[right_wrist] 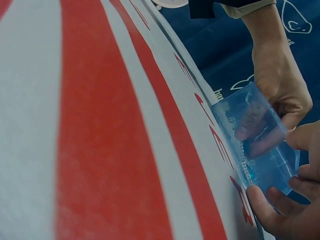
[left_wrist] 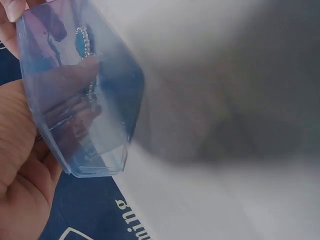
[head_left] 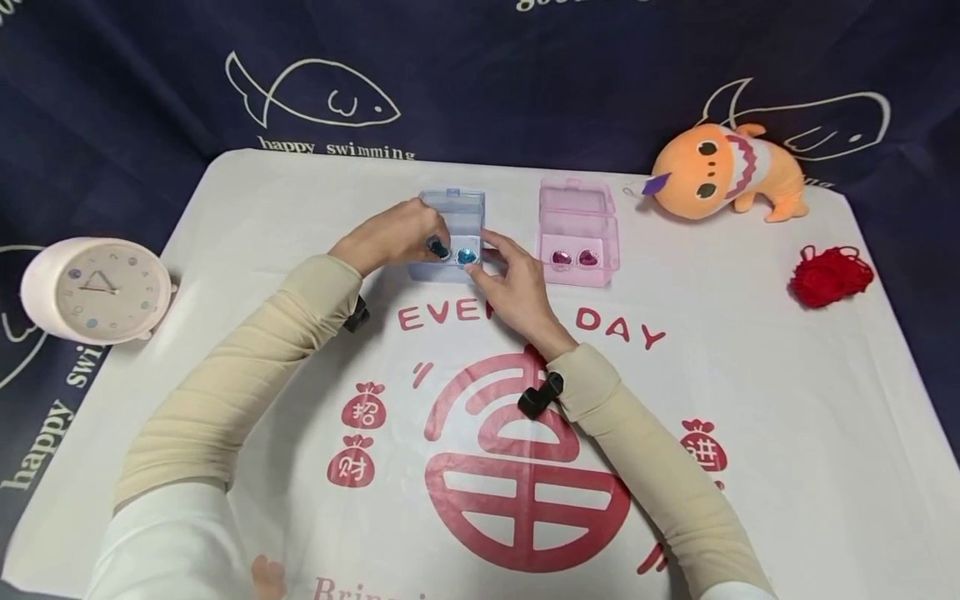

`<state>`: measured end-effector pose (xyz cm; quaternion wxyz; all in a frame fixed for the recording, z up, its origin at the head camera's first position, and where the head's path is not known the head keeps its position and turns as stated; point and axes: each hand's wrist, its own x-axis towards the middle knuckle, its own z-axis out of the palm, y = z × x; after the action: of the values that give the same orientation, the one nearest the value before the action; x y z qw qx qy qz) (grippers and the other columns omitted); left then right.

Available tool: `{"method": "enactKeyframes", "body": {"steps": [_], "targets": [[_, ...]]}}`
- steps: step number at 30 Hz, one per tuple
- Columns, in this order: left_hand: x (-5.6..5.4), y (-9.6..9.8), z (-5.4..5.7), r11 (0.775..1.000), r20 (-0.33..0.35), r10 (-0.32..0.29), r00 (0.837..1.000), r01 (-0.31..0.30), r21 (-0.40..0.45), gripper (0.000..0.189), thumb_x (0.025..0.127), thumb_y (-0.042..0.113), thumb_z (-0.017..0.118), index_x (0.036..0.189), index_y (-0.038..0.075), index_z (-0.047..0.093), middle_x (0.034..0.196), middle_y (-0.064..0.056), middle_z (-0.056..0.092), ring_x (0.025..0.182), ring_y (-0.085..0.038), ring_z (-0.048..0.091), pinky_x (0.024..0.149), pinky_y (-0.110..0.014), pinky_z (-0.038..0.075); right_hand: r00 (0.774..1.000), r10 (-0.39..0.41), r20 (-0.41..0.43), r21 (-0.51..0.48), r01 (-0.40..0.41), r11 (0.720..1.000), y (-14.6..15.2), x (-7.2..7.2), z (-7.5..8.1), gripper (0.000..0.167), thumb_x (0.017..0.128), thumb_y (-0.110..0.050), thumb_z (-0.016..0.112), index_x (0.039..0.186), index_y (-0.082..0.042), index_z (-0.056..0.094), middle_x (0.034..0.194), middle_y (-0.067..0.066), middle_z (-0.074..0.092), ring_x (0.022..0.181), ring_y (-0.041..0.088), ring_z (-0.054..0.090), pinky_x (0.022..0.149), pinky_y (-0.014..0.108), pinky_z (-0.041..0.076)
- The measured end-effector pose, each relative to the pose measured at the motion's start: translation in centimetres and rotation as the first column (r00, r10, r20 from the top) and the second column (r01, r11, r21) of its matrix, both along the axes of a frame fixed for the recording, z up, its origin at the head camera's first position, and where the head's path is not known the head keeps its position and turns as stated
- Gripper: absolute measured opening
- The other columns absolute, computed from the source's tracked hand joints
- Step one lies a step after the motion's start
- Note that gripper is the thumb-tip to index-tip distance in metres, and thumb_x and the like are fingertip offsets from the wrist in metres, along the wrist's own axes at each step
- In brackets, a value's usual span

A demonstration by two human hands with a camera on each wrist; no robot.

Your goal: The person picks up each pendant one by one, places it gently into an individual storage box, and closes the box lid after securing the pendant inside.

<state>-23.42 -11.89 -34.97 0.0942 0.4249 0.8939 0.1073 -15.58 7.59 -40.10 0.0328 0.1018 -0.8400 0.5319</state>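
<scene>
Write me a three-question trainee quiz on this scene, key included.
1. How many silver-edged magenta gems sit in the translucent pink plastic box?
2. True or false: the tangled red yarn bundle lies to the right of the pink box.
3. The person's right grip holds: (a) the orange plush shark; (b) the translucent blue plastic box; (c) the pale round-faced clock.

Key: 1. Two. 2. True. 3. b.

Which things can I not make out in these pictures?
Head: part of the left blue gem, behind the left hand.
Head: the first red word, its end behind the right hand.
Left wrist: blue box, cut by the top edge; dark patch, blurred.
Right wrist: part of the right hand, cut by the right edge.
</scene>
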Motion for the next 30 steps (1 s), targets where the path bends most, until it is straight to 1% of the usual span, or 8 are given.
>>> {"method": "enactKeyframes", "body": {"steps": [15,19,22,24,26,27,28,30], "targets": [[0.1,0.3,-0.4,0.999,0.029,0.028,0.999,-0.027,-0.045,0.012,0.075,-0.001,0.077,0.085,0.005,0.074,0.091,-0.009,0.074,0.085,-0.024,0.067,0.086,-0.037,0.053,1.0,0.015,0.028,-0.005,-0.015,1.0,-0.1,0.1,-0.3,0.052,0.089,-0.015,0.069,0.137,-0.005,0.052,0.139,0.011,0.055,0.119,0.023,0.061,0.087,0.036,0.056],[0.2,0.4,-0.1,0.995,0.076,0.091,0.993,-0.094,0.033,0.019,0.074,0.0,0.077,0.093,0.002,0.074,0.098,-0.013,0.073,0.094,-0.027,0.068,0.09,-0.038,0.053,1.0,0.019,0.021,-0.004,-0.019,1.0,-0.1,0.1,-0.4,0.053,0.089,-0.015,0.07,0.137,-0.004,0.051,0.139,0.012,0.054,0.119,0.024,0.061,0.088,0.037,0.055],[0.2,0.3,0.8,0.967,0.109,0.164,0.98,-0.182,0.18,0.025,0.077,0.004,0.076,0.101,0.0,0.073,0.102,-0.014,0.072,0.092,-0.026,0.07,0.086,-0.036,0.055,0.999,0.023,0.022,-0.011,-0.023,1.0,-0.1,0.1,-0.3,0.053,0.089,-0.014,0.07,0.137,-0.005,0.051,0.14,0.011,0.054,0.12,0.024,0.061,0.09,0.037,0.055],[0.1,0.2,1.5,0.918,0.114,0.235,0.965,-0.259,0.299,0.026,0.08,0.009,0.074,0.105,0.001,0.072,0.103,-0.014,0.072,0.089,-0.025,0.07,0.08,-0.032,0.056,0.999,0.022,0.023,-0.013,-0.022,1.0,0.0,0.0,-0.3,0.053,0.089,-0.015,0.07,0.137,-0.005,0.051,0.14,0.011,0.054,0.12,0.024,0.061,0.091,0.037,0.055],[-0.3,0.2,2.1,0.831,0.141,0.334,0.932,-0.362,0.422,0.027,0.084,0.014,0.072,0.108,0.002,0.071,0.107,-0.013,0.071,0.089,-0.023,0.069,0.078,-0.028,0.056,0.999,0.02,0.025,-0.013,-0.019,1.0,0.0,0.0,-0.2,0.053,0.088,-0.015,0.07,0.137,-0.005,0.051,0.14,0.011,0.054,0.12,0.024,0.061,0.092,0.036,0.054],[-0.5,0.2,2.4,0.768,0.179,0.396,0.9,-0.432,0.473,0.028,0.086,0.016,0.07,0.111,0.003,0.07,0.11,-0.013,0.07,0.091,-0.023,0.069,0.08,-0.026,0.055,1.0,0.017,0.024,-0.012,-0.017,1.0,0.0,0.1,-0.2,0.053,0.088,-0.015,0.07,0.137,-0.005,0.051,0.14,0.011,0.054,0.12,0.025,0.061,0.091,0.036,0.055],[-0.8,0.1,2.6,0.69,0.237,0.454,0.859,-0.507,0.516,0.03,0.088,0.018,0.069,0.113,0.003,0.069,0.113,-0.012,0.069,0.094,-0.022,0.067,0.081,-0.024,0.053,1.0,0.014,0.023,-0.011,-0.014,1.0,0.0,0.0,-0.1,0.053,0.088,-0.014,0.07,0.137,-0.005,0.051,0.14,0.012,0.054,0.12,0.025,0.061,0.091,0.036,0.055],[-1.5,0.0,2.7,0.518,0.403,0.525,0.749,-0.658,0.547,0.034,0.091,0.022,0.065,0.12,0.004,0.066,0.121,-0.011,0.065,0.101,-0.019,0.063,0.087,-0.024,0.051,1.0,0.01,0.027,-0.012,-0.009,1.0,0.1,0.0,0.0,0.054,0.088,-0.014,0.07,0.137,-0.005,0.051,0.14,0.012,0.054,0.12,0.025,0.061,0.091,0.036,0.055]]}}
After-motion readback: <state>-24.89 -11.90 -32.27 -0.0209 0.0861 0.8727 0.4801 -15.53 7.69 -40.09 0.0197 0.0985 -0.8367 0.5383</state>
